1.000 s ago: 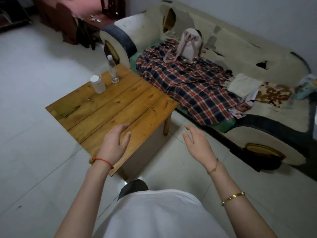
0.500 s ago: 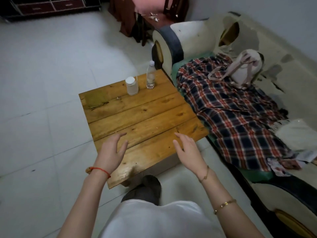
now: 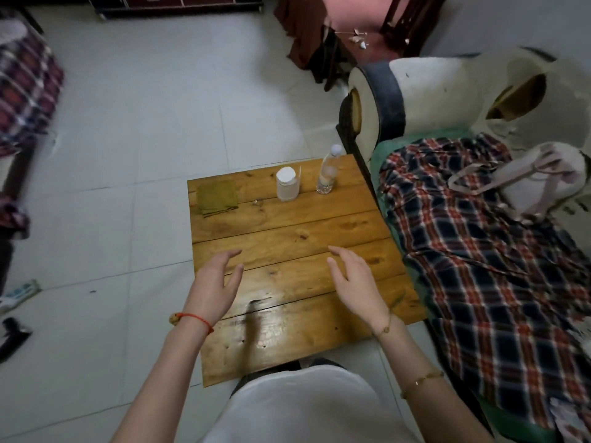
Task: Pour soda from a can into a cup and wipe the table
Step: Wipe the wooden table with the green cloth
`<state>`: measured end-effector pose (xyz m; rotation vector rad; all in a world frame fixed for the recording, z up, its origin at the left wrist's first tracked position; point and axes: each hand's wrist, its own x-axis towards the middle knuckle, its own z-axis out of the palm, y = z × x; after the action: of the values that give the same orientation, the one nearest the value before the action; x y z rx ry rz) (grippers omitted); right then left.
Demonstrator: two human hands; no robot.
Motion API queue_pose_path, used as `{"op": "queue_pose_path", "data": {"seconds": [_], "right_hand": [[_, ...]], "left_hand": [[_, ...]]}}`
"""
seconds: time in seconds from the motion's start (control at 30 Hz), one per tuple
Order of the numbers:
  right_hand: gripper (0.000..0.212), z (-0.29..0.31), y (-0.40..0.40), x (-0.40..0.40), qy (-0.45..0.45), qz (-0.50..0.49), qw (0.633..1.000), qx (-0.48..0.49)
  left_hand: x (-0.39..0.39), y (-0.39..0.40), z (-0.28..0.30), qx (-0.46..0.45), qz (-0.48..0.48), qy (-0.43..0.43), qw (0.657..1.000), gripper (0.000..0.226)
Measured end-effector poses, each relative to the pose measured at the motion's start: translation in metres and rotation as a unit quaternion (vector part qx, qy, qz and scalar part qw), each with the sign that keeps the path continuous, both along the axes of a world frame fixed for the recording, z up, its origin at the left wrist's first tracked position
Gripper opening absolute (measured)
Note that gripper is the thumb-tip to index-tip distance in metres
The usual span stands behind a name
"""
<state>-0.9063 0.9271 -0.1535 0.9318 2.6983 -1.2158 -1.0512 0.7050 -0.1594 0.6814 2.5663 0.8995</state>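
A low wooden plank table [image 3: 287,231] stands in front of me. At its far edge stand a clear container with a white lid [image 3: 287,184] and, to its right, a clear plastic bottle with a white cap [image 3: 327,175]. A folded olive-green cloth [image 3: 217,197] lies at the far left corner. My left hand [image 3: 215,284] hovers above the near left part of the table, fingers relaxed, holding nothing. Empty too, my right hand [image 3: 356,281] hangs over the near right part with its fingers loosely spread. No can shows in view.
A worn sofa [image 3: 431,91] covered with a plaid blanket [image 3: 479,251] runs along the table's right side, with a pale bag [image 3: 527,174] on it. Grey tiled floor [image 3: 144,123] lies left and beyond. A dark red chair [image 3: 351,24] stands at the back.
The view has swung left and squared up to the table. Both hands now hover over its near half, and the green cloth at the far left corner shows clearly.
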Motion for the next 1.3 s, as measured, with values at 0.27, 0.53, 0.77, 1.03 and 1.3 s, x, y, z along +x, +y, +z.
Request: {"op": "queue_pose_path", "data": {"seconds": [0.27,0.53,0.77,1.03,1.3], "right_hand": [[0.039,-0.035,0.023,-0.08,-0.032,0.076,0.997,0.005],[0.032,-0.076,0.039,-0.196,-0.018,0.076,0.995,-0.06],[0.033,-0.151,0.037,-0.308,-0.027,0.054,0.992,-0.113],[0.033,-0.253,0.03,-0.394,-0.087,0.067,0.989,-0.102],[0.031,-0.317,0.011,-0.442,-0.097,0.055,0.989,-0.096]], "left_hand": [[-0.046,0.012,-0.042,-0.006,0.079,-0.037,0.996,0.035],[-0.131,0.031,-0.091,0.052,0.277,-0.107,0.953,0.027],[-0.225,0.041,-0.172,0.03,0.344,-0.159,0.925,0.031],[-0.3,0.053,-0.267,-0.009,0.38,-0.151,0.913,0.034],[-0.342,0.049,-0.324,-0.014,0.403,-0.152,0.902,0.036]]}}
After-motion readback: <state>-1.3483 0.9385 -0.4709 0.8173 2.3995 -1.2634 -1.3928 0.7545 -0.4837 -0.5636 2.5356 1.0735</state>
